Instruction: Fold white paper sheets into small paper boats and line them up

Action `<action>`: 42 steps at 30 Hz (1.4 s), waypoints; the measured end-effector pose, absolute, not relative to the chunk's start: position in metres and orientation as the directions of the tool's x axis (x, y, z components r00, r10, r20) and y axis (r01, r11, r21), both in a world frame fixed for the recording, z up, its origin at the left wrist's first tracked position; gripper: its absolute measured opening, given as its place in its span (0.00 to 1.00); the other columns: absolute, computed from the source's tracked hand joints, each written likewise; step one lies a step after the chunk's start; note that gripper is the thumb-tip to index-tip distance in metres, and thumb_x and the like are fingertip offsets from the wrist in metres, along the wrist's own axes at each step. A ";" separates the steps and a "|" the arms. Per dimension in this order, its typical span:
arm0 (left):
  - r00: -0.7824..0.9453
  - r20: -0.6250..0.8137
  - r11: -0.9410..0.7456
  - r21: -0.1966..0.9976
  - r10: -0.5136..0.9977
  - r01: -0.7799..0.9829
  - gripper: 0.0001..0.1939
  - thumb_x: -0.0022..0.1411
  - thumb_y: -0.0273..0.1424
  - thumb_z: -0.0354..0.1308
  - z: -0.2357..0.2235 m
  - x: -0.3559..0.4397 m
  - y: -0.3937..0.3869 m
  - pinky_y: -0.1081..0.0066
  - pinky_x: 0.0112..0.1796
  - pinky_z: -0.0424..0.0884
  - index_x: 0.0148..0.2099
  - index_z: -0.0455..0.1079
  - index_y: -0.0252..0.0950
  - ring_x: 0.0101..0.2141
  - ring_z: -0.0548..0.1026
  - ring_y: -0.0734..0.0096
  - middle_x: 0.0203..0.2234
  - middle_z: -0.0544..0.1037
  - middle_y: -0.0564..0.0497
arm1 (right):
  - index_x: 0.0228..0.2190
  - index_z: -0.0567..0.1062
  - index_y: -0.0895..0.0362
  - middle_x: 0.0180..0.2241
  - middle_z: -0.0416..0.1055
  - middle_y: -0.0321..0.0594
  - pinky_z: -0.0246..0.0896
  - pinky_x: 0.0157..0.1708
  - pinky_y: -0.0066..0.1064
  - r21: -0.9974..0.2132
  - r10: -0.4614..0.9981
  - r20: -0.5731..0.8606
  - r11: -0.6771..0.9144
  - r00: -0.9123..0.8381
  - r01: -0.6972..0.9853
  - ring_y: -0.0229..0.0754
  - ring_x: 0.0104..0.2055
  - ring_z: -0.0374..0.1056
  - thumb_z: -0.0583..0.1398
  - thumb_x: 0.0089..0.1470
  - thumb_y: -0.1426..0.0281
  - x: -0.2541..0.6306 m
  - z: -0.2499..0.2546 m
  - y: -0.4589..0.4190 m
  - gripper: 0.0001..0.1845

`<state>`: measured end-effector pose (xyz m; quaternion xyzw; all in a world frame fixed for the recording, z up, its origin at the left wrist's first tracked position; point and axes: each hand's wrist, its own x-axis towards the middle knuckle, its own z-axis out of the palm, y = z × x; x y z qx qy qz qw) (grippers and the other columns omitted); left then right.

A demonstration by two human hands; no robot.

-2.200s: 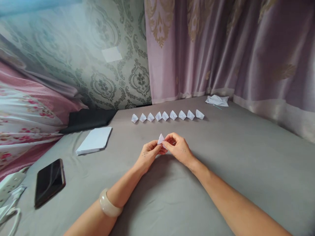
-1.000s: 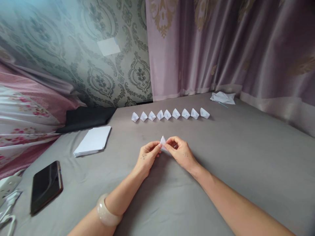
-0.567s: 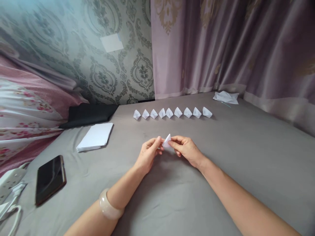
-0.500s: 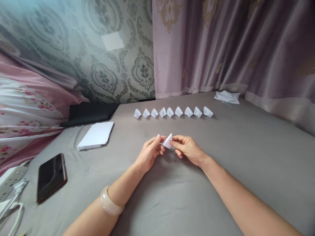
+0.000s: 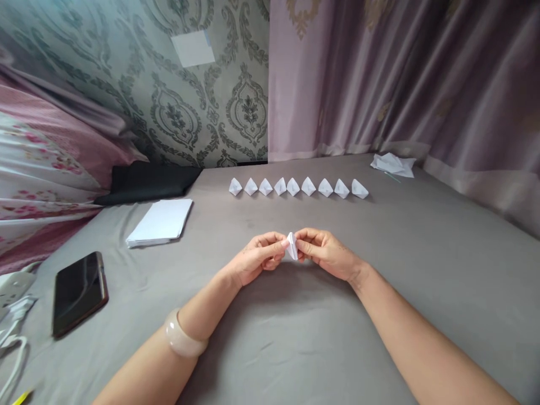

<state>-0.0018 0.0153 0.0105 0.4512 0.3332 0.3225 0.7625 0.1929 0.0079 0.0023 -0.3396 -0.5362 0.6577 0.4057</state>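
Between both hands, a small white folded paper [image 5: 292, 247] is held upright above the grey cloth, showing a narrow diamond shape with a crease down its middle. My left hand [image 5: 259, 256] pinches its left side with thumb and fingers. On the right side my right hand [image 5: 327, 252] grips it the same way, thumb toward me. Beyond the hands, several folded white paper boats [image 5: 307, 187] stand in a row across the cloth. Fingertips partly cover the edges of the held paper.
Left of the hands lies a stack of white paper [image 5: 162, 221], with a black phone [image 5: 80, 293] nearer to me. A power strip [image 5: 16, 287] with cables sits at the left edge. Loose white papers [image 5: 393, 164] lie at the back right, by the curtain [image 5: 337, 79].
The folded paper has turned from a slanted triangle to an upright diamond. My left thumb has come down onto its left side. The view has shifted slightly.
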 end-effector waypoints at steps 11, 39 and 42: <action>0.386 -0.025 0.061 0.995 0.922 -0.080 0.14 0.52 0.38 0.67 0.007 0.006 0.012 0.75 0.31 0.66 0.32 0.73 0.32 0.29 0.71 0.76 0.27 0.76 0.51 | 0.28 0.75 0.56 0.40 0.70 0.37 0.60 0.38 0.28 -0.998 0.933 0.031 0.047 -0.358 0.036 0.34 0.36 0.65 0.64 0.51 0.59 0.201 0.004 0.012 0.13; 0.198 0.024 -0.008 0.997 0.980 -0.079 0.14 0.55 0.39 0.64 0.003 0.012 0.011 0.76 0.29 0.67 0.32 0.70 0.31 0.24 0.71 0.78 0.21 0.74 0.54 | 0.28 0.77 0.57 0.23 0.73 0.35 0.64 0.28 0.28 -0.999 0.970 -0.036 -0.034 -0.242 0.012 0.34 0.25 0.66 0.63 0.50 0.55 0.168 0.000 0.004 0.17; 0.226 -0.028 0.034 0.999 0.974 -0.020 0.16 0.57 0.42 0.61 0.000 0.012 0.011 0.78 0.26 0.66 0.35 0.69 0.32 0.22 0.69 0.80 0.21 0.72 0.55 | 0.26 0.76 0.58 0.20 0.71 0.34 0.62 0.26 0.27 -0.998 0.979 -0.061 -0.058 -0.196 0.020 0.33 0.22 0.64 0.64 0.47 0.53 0.165 -0.001 0.006 0.19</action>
